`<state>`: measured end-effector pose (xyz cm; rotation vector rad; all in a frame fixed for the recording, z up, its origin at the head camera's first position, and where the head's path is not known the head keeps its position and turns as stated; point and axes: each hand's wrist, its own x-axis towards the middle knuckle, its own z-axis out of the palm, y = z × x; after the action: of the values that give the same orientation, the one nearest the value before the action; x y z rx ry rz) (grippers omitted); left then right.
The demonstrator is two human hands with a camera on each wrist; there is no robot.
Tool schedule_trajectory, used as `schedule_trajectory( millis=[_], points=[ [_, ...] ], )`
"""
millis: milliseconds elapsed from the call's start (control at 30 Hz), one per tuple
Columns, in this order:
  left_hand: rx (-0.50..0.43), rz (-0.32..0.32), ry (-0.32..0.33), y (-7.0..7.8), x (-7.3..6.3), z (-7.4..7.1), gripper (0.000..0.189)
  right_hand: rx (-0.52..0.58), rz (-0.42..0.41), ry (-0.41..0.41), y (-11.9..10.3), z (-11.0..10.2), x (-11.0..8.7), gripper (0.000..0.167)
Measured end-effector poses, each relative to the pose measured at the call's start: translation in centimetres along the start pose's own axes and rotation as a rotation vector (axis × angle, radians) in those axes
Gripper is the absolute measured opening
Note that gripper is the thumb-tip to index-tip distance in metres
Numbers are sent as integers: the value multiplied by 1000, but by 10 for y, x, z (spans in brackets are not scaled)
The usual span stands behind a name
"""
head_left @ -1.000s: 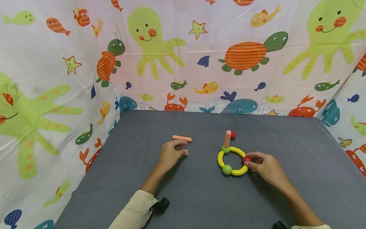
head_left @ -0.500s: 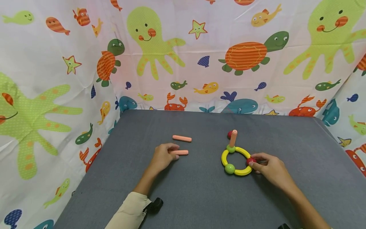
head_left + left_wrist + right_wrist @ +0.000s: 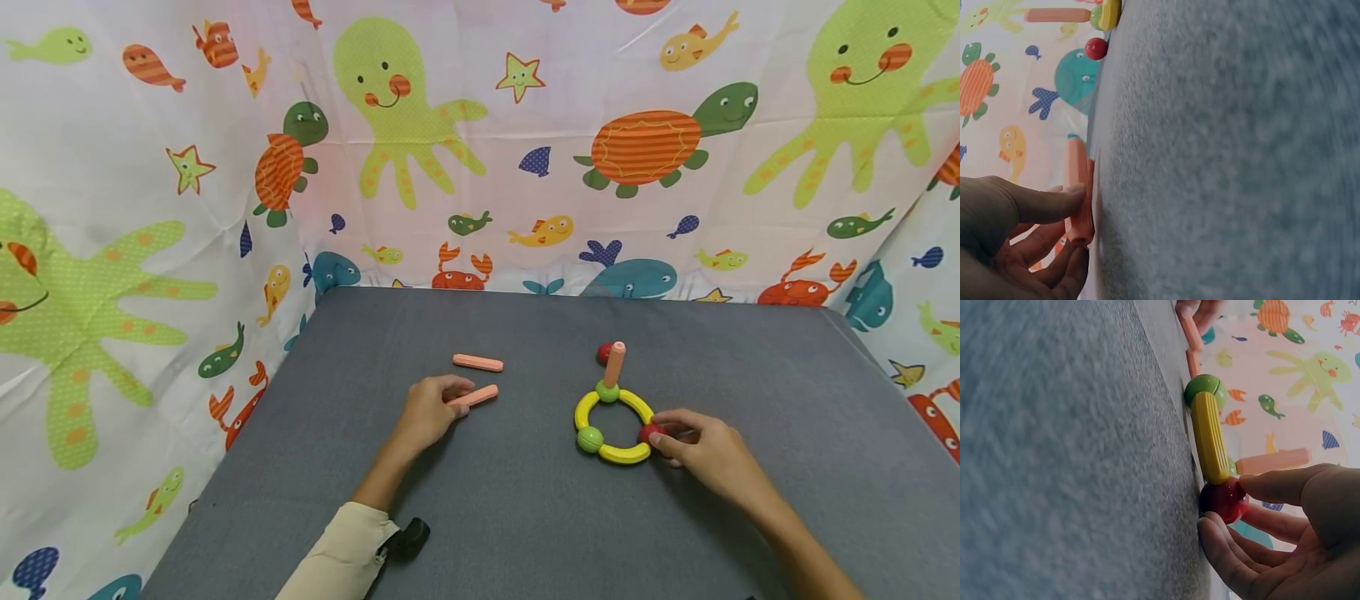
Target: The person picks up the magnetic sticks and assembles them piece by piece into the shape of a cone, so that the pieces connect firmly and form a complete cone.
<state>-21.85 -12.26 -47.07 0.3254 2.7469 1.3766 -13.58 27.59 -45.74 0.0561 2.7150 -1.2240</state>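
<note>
My left hand (image 3: 426,417) pinches a salmon-coloured stick (image 3: 482,394) between thumb and fingers; its free end points right and slightly away. Just beyond it, a second stick (image 3: 477,362) of the same colour lies on the table. On the right is a ring of curved yellow pieces (image 3: 624,455) joined by balls. A green ball (image 3: 589,439) sits at its near left, and another green ball (image 3: 607,392) at the back carries an upright salmon stick (image 3: 615,364). The thumb and fingers of my right hand (image 3: 712,454) hold the ring's red ball (image 3: 1225,500).
A loose red ball (image 3: 603,353) lies behind the upright stick. Everything is on a grey cloth-covered table (image 3: 525,517). A curtain (image 3: 465,108) printed with sea animals hangs along the back and both sides.
My left hand has drawn back leftward from the far stick, and its stick now slants, free end farther away. The ring went right, then slightly back left and turned a little under my right hand.
</note>
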Motion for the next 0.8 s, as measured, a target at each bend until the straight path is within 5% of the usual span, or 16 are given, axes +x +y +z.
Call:
schedule_trajectory(
  millis=[467,667,800],
  points=[
    [12,96,22,19,2,12,29,-61,-51,-23,-14,17,-6,38],
    [43,196,63,22,6,20,15,-76,-44,-31,-20,23,-6,34],
    [1,169,83,24,5,25,25,-72,-55,-33,-23,25,-6,35]
  ],
)
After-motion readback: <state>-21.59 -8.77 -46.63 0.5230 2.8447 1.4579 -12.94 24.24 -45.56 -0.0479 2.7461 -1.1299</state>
